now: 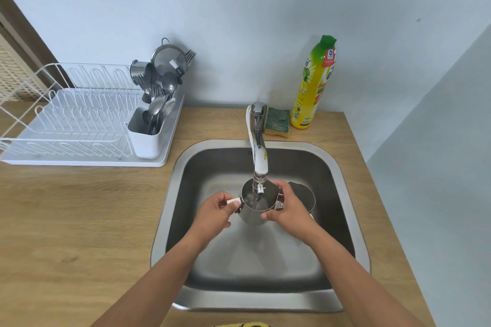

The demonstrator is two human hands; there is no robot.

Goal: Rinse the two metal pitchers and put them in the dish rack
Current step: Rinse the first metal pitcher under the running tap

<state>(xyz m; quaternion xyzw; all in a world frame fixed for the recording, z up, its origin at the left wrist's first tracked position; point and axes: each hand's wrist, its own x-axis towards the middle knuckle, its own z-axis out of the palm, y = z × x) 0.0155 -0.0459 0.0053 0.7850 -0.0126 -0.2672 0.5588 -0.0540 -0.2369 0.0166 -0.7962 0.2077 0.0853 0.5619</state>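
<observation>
A small metal pitcher [253,211] is held upright under the tap spout [259,167], and water runs into it. My left hand [214,214] grips its handle on the left. My right hand [288,210] clasps its right side and rim. A second metal pitcher [304,195] stands in the sink [342,183] just behind my right hand, partly hidden by it. The white dish rack [79,125] sits on the counter to the far left.
A white cutlery holder [144,138] with spoons, forks, a strainer and a metal cup stands at the rack's right end. A green-and-yellow sponge [277,122] and a yellow dish soap bottle [313,85] stand behind the sink. The wooden counter [79,220] surrounds the sink.
</observation>
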